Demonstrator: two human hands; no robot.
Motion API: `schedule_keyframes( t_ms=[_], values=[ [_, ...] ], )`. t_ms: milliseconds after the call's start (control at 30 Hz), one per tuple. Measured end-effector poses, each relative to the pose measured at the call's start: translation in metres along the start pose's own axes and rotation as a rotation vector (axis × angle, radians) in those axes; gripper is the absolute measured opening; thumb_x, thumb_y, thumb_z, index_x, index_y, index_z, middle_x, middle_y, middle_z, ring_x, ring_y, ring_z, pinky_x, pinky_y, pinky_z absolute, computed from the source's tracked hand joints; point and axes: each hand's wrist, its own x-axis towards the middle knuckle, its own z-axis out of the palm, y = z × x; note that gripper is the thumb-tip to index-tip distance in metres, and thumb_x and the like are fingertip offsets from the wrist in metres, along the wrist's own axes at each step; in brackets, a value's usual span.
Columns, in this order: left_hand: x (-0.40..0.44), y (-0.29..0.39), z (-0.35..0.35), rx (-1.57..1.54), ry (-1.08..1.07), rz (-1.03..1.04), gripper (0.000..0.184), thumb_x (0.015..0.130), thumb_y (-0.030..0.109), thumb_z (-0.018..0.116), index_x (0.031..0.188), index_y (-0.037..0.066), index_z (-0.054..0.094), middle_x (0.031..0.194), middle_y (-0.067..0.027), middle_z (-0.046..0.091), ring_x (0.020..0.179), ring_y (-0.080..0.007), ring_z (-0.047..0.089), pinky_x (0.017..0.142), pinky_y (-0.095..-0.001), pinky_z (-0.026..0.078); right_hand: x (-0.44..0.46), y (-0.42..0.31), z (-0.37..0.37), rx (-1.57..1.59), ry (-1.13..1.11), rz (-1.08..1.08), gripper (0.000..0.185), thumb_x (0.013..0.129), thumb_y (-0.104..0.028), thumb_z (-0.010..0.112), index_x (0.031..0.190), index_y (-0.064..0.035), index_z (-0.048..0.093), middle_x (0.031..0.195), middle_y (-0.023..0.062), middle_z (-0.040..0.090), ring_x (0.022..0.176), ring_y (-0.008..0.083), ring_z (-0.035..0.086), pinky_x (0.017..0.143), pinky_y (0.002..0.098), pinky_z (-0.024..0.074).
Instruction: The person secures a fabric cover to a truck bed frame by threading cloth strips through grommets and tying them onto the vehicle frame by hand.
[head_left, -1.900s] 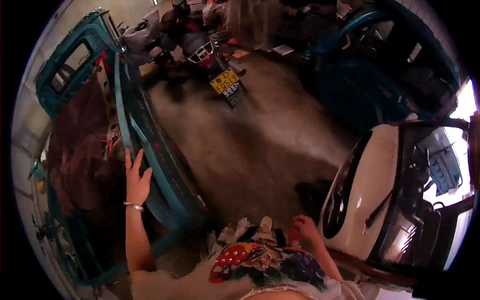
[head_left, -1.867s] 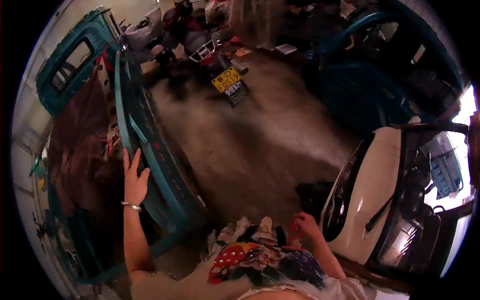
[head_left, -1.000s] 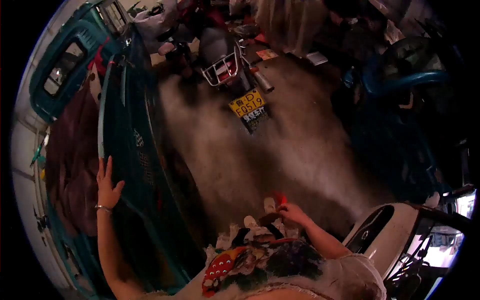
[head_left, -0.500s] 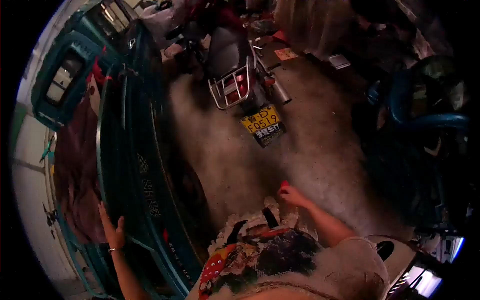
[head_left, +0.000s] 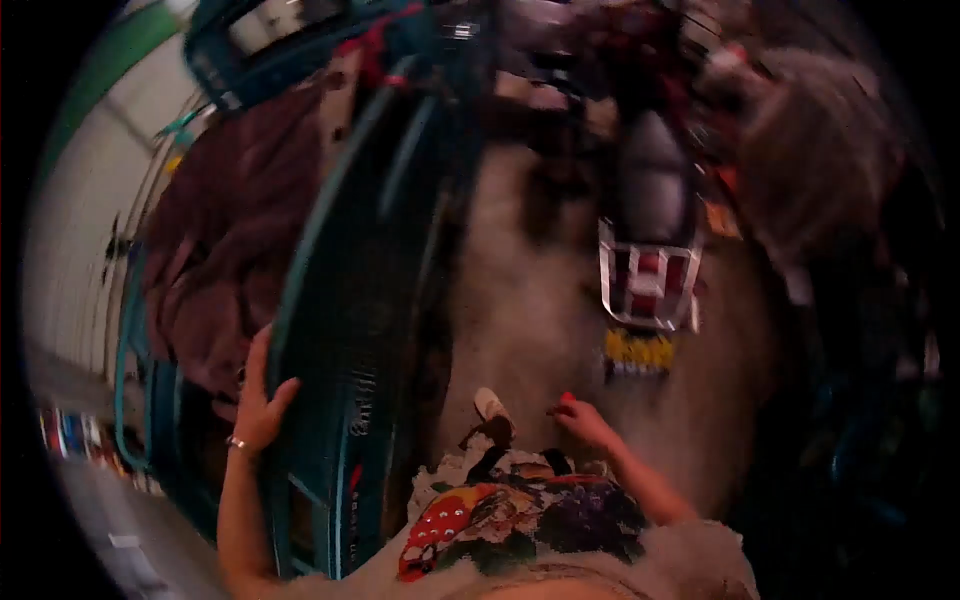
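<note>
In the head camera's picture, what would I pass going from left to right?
Purple-brown cloth → white letters → shoe → red thing → yellow number plate → brown sheet.

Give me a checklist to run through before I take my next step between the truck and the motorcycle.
1. Left hand at the teal truck side: ok, fingers spread at its top edge.
2. Red object in the right hand: ok, held; too small to identify.
3. Motorcycle apart from the truck side: ok, floor shows between them.
4. Both feet planted: cannot tell; only one pale shoe shows plainly.
5. Yellow plate readable: not ok, blurred.
6. What lies under the brown cloth: cannot tell, hidden.
</note>
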Motion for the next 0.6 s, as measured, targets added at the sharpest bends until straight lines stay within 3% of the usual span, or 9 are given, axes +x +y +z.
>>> schedule_keyframes(
  t_ms=[133,200,233,300,400,600],
  values=[
    [0.024,0.004,-0.002,-0.078,-0.086,-0.014,0.086,0.082,0.039,0.066,0.149,0.013,0.02,0.151,-0.0179,0.027,0.139,-0.0316,0.027,0.112,-0.0389,0.023,0.074,-0.072,-0.026,0.042,-0.077,-0.046,0.028,0.091,-0.016,0.054,0.116,-0.0033,0.059,0.1,0.0106,0.065,0.087,0.0188,0.062,0.075,0.0338,0.0497],
    [0.028,0.005,-0.007,-0.132,-0.09,-0.031,0.088,0.081,0.037,0.068,0.149,0.012,0.019,0.15,-0.0188,0.028,0.138,-0.0323,0.029,0.111,-0.0383,0.024,0.115,-0.094,-0.041,0.321,-0.109,0.003,0.028,0.092,-0.016,0.053,0.116,-0.0025,0.059,0.096,0.0074,0.063,0.082,0.0158,0.059,0.072,0.0318,0.0491],
    [0.027,0.006,-0.009,-0.163,-0.109,-0.019,0.09,0.08,0.036,0.07,0.149,0.011,0.018,0.149,-0.0196,0.029,0.137,-0.0329,0.031,0.111,-0.0376,0.026,0.132,-0.119,-0.048,0.295,-0.127,0.001,0.028,0.092,-0.016,0.053,0.116,-0.0025,0.059,0.096,0.0074,0.063,0.082,0.0158,0.059,0.072,0.0318,0.0491],
    [0.028,0.007,-0.008,-0.222,-0.108,-0.026,0.091,0.08,0.035,0.07,0.149,0.01,0.017,0.148,-0.0201,0.031,0.136,-0.0338,0.032,0.11,-0.0379,0.026,0.163,-0.17,-0.06,0.278,-0.026,-0.053,0.026,0.089,-0.01,0.054,0.112,0.0007,0.06,0.09,0.0072,0.063,0.073,0.0133,0.058,0.067,0.0266,0.0478],
    [0.032,0.011,-0.014,-0.204,-0.115,-0.019,0.094,0.078,0.034,0.072,0.149,0.01,0.016,0.145,-0.022,0.035,0.133,-0.0351,0.037,0.109,-0.0376,0.029,0.197,-0.227,-0.071,0.324,-0.026,-0.005,0.025,0.089,-0.01,0.055,0.111,0.001,0.061,0.088,0.007,0.063,0.071,0.013,0.057,0.065,0.0262,0.0478],
    [0.038,0.015,-0.018,-0.326,-0.267,-0.241,0.097,0.076,0.036,0.074,0.15,0.012,0.016,0.14,-0.0238,0.041,0.122,-0.0359,0.049,0.102,-0.0375,0.037,0.284,-0.278,-0.11,0.43,0.033,-0.115,0.024,0.089,-0.009,0.056,0.112,-0.0033,0.062,0.089,0.0063,0.064,0.07,0.0149,0.058,0.063,0.0291,0.0484]
  ],
)
